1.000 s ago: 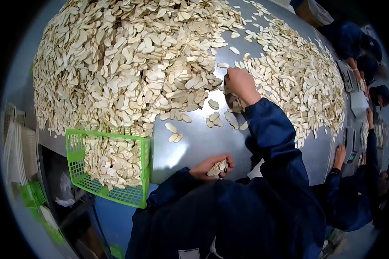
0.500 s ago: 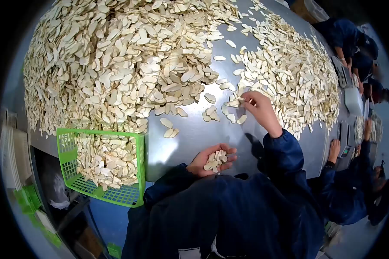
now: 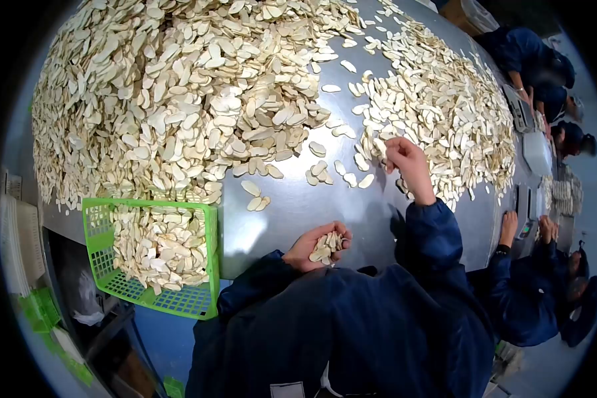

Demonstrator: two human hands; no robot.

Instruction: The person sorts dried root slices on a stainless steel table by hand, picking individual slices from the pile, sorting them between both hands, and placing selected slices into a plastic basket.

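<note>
Near the table's front edge, my left hand [image 3: 317,247] is cupped palm up around a small heap of pale slices [image 3: 328,247]. My right hand [image 3: 410,166] is over the left edge of the right-hand pile [image 3: 444,113], thumb and fingers pinched on a pale slice [image 3: 380,147]. A few loose slices [image 3: 319,174] lie on the metal table [image 3: 292,219] between the two piles. The large pile [image 3: 172,99] covers the left side of the table. At its front, a green basket [image 3: 212,262] lies tilted with many slices in it.
Co-workers in dark blue clothes [image 3: 527,292] are at the right, beside scales [image 3: 523,205] and a white container [image 3: 537,154]. White baskets [image 3: 23,239] are stacked at the far left. A dark frame [image 3: 113,325] stands below the green basket.
My right hand has come down from between the piles and now pinches a slice near the right pile. My left hand opened, then curled around its slices again. The view has shifted slightly.
</note>
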